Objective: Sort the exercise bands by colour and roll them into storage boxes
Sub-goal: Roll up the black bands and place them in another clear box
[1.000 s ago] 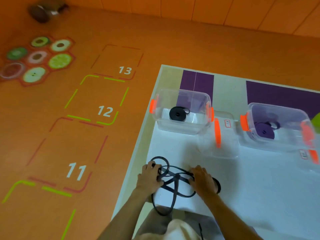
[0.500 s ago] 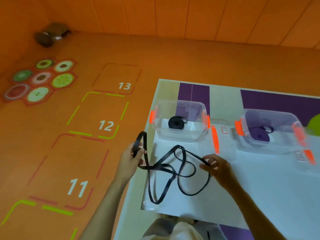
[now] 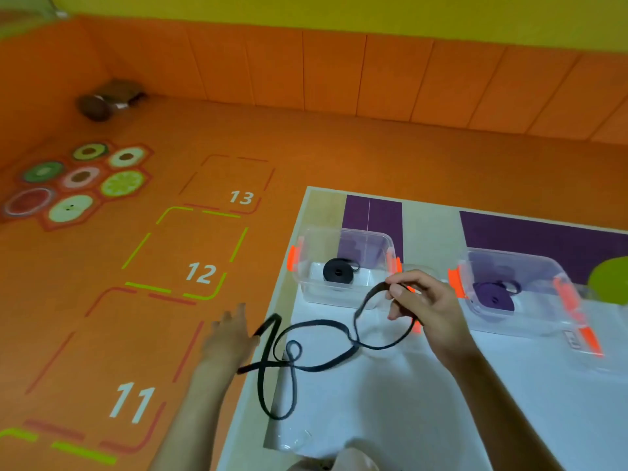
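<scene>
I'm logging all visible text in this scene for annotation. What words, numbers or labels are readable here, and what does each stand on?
"13": white number in a dashed square on the orange floor.
"12": same floor, next square nearer.
"11": same floor, nearest square.
White label beside the right-hand storage box: too blurred to read.
</scene>
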### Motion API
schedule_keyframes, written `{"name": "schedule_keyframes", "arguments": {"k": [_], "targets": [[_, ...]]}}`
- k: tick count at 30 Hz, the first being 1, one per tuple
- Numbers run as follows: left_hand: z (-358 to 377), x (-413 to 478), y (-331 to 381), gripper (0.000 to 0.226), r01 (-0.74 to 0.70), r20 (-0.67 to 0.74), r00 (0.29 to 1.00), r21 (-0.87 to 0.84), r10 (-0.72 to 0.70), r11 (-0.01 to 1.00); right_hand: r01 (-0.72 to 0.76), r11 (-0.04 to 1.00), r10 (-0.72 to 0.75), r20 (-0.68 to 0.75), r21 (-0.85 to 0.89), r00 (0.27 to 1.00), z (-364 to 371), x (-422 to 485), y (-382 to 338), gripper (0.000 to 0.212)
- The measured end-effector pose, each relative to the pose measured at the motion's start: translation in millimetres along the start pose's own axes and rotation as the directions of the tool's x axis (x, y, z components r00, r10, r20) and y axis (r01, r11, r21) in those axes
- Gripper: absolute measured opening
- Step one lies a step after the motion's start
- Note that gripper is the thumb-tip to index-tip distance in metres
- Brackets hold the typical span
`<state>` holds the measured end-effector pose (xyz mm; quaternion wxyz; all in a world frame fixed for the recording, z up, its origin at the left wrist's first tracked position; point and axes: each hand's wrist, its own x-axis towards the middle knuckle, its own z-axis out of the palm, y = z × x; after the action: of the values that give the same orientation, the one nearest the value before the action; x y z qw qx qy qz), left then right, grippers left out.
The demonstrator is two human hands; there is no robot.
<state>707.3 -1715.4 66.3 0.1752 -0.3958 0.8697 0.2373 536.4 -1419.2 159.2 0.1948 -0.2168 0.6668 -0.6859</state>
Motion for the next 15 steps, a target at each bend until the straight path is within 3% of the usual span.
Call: {"name": "schedule_keyframes", "arguments": {"k": [2, 4, 6, 8, 12, 15], "targets": [[-5, -14, 24, 0.083, -0.189, 0.012, 0.981, -0.122, 0.192, 0.974, -0.012, 0.999, 0.01, 0.045, 0.041, 0.999, 10, 1, -8, 0.015], [-18, -36, 61, 0.094, -0.389, 0.105, 0.874, -0.433, 0.474, 0.813, -0.021, 0.997, 0.013, 0.094, 0.078, 0.995, 20, 3, -15, 0.014], [-22, -49, 93, 0.098, -0.473, 0.148, 0.75, -0.563, 0.645, 0.678, -0.023, 0.994, 0.009, 0.129, 0.107, 0.992, 30, 6, -23, 0.013], [-18, -49, 115, 0.085, -0.529, 0.143, 0.698, -0.558, 0.702, 0.639, -0.01, 0.991, -0.009, 0.14, 0.134, 0.99, 36, 10, -30, 0.015], [-13, -31, 119, 0.019, -0.523, 0.106, 0.73, -0.55, 0.675, 0.651, 0.017, 0.992, -0.024, 0.053, 0.125, 0.998, 33, 19, -42, 0.015], [-22, -29, 111, 0.019, -0.528, 0.005, 0.752, -0.595, 0.659, 0.607, 0.008, 0.992, 0.004, -0.098, 0.124, 0.995, 14, 25, -40, 0.019]]}}
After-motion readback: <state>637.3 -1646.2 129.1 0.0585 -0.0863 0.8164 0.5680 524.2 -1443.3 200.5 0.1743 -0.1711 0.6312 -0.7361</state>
